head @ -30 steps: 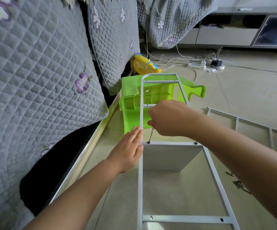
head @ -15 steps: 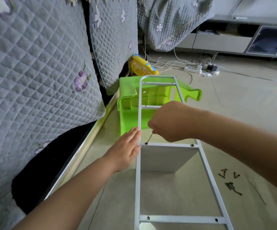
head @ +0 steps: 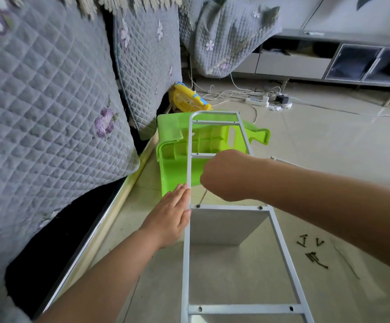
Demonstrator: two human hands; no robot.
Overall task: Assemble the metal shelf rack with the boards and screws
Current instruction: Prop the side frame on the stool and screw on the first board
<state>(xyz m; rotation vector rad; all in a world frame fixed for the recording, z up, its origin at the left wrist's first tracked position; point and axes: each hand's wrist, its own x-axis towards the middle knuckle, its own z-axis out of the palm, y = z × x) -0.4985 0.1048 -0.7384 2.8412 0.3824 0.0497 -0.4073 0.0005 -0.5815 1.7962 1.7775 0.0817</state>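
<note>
Little had moved since the frame before: both hands sat where they were, view had tipped up slightly, screws on the floor slid right in my picture. Left hand (head: 171, 214) lay flat, fingers straight, pressed against the outer side of the frame's (head: 186, 252) left rail, just beside the middle crossbar (head: 230, 207). Right hand (head: 226, 174) was clenched round a thin tool (head: 203, 197), fist above the crossbar; tool tip met the screw (head: 198, 206) at the crossbar's left hole. I couldn't tell what kind of tool it was. Second screw (head: 261, 207) sat in the right hole. Board (head: 222, 227) hung under that crossbar, edge against it. Frame lay flat over the board, running from near to far. Its far end overlapped a green stool (head: 173, 169) tipped on its side. Loose screws (head: 313, 252) lay on the floor (head: 329, 148) right of the frame, well apart from it. Quilted cushions (head: 49, 101) stood at left.
</note>
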